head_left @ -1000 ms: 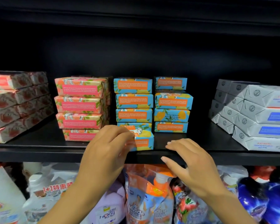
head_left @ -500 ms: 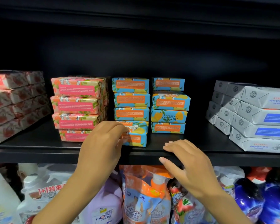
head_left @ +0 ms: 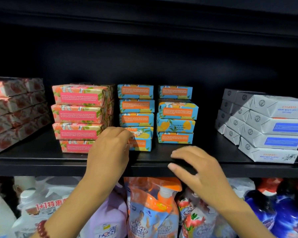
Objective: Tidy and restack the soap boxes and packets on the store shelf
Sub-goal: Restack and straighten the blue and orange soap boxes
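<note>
Two stacks of blue-and-orange soap boxes stand mid-shelf, the left stack (head_left: 136, 105) and the right stack (head_left: 176, 115). The bottom blue soap box (head_left: 143, 141) of the left stack juts forward from under the others. My left hand (head_left: 108, 148) has its fingers curled on that box's front left corner. My right hand (head_left: 201, 169) rests with spread fingers on the black shelf's (head_left: 41, 162) front edge and holds nothing. In the right stack, the second box overhangs and the third shows a different face.
A pink floral soap stack (head_left: 79, 112) stands left of the blue ones, its bottom box set askew. Red-and-white packets (head_left: 15, 114) lie far left, grey-white boxes (head_left: 268, 124) far right. Refill pouches (head_left: 153, 212) and bottles fill the shelf below.
The bottom blue box has slid back under its stack with my left hand on it. My right hand has stayed on the shelf edge.
</note>
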The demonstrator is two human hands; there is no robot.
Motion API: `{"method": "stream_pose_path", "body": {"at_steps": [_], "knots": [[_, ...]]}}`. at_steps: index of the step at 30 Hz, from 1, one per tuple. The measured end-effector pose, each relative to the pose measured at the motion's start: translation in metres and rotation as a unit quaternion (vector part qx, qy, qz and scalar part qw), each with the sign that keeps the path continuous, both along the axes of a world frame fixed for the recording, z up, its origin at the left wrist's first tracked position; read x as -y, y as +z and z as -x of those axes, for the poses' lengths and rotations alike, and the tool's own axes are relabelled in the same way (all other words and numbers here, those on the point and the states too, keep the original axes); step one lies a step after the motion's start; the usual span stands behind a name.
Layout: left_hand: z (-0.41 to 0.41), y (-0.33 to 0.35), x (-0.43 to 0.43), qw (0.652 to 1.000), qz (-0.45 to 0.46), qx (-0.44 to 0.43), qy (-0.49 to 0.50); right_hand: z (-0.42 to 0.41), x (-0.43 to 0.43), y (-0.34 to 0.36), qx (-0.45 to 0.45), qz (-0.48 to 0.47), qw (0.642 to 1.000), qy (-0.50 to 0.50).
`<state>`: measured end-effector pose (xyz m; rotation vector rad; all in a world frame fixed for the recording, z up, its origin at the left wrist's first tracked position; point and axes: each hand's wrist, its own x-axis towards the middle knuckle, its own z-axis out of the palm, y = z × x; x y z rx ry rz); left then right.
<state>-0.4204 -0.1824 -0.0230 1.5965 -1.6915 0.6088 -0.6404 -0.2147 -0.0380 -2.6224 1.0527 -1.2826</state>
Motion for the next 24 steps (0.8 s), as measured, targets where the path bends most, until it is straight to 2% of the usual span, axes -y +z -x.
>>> {"method": "stream_pose_path", "body": {"at_steps": [4, 7, 9, 11, 14, 18, 20, 21, 23, 24], "knots": [[0.006, -0.008, -0.003, 0.996, 0.06, 0.006, -0.065, 0.004, 0.021, 0.039, 0.049, 0.105, 0.992, -0.054], [0.016, -0.015, -0.002, 0.991, 0.044, -0.013, -0.129, 0.001, 0.045, 0.07, -0.017, 0.109, 0.988, -0.111], [0.018, -0.018, 0.001, 0.992, 0.023, -0.007, -0.123, -0.002, 0.059, 0.077, -0.089, 0.067, 0.985, -0.13], [0.017, -0.022, 0.002, 0.993, 0.027, 0.006, -0.115, -0.007, 0.067, 0.073, -0.113, 0.051, 0.984, -0.124], [0.016, -0.024, 0.003, 0.993, 0.04, 0.005, -0.114, -0.011, 0.068, 0.064, -0.08, 0.097, 0.984, -0.13], [0.016, -0.023, 0.002, 0.992, 0.044, -0.003, -0.122, -0.011, 0.058, 0.061, -0.069, 0.198, 0.966, -0.154], [0.017, -0.021, -0.002, 0.989, 0.03, -0.056, -0.133, -0.005, 0.049, 0.06, -0.06, 0.234, 0.962, -0.126], [0.018, -0.019, -0.003, 0.981, 0.025, -0.114, -0.157, -0.002, 0.044, 0.059, -0.052, 0.251, 0.96, -0.108], [0.021, -0.009, -0.006, 0.932, 0.006, -0.284, -0.225, 0.004, 0.032, 0.054, -0.029, 0.293, 0.953, -0.069], [0.022, -0.001, -0.008, 0.889, -0.014, -0.377, -0.258, 0.005, 0.026, 0.051, -0.017, 0.319, 0.946, -0.049]]}}
